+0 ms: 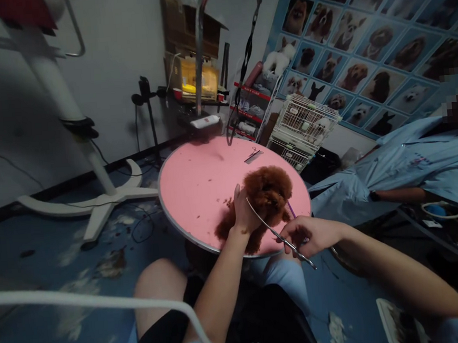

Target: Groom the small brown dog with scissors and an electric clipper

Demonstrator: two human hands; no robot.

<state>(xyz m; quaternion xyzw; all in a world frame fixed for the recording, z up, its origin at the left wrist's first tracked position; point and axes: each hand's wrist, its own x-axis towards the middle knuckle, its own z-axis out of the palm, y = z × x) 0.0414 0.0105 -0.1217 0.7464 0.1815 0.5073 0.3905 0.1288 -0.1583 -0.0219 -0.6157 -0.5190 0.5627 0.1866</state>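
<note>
A small dog with curly reddish-brown fur point(268, 187) is on the near part of the round pink grooming table point(190, 180), facing me. My left hand point(245, 211) is closed on the side of its head and neck; the fingers are partly hidden in the fur. In my right hand point(311, 235) are long curved scissors point(265, 223), gripped by the handles. Their blades slant up to the left, in front of the dog's chest and my left hand. A purple comb point(291, 209) shows beside the dog, partly covered by it and my right hand.
Another pair of scissors point(254, 152) and a comb point(254, 158) lie farther back on the table, among fur tufts. A metal grooming arm point(199, 52) rises behind, with a hanging strap point(248, 48). On the right stands a person in blue point(406, 163). Wire cages point(304, 120) stand behind.
</note>
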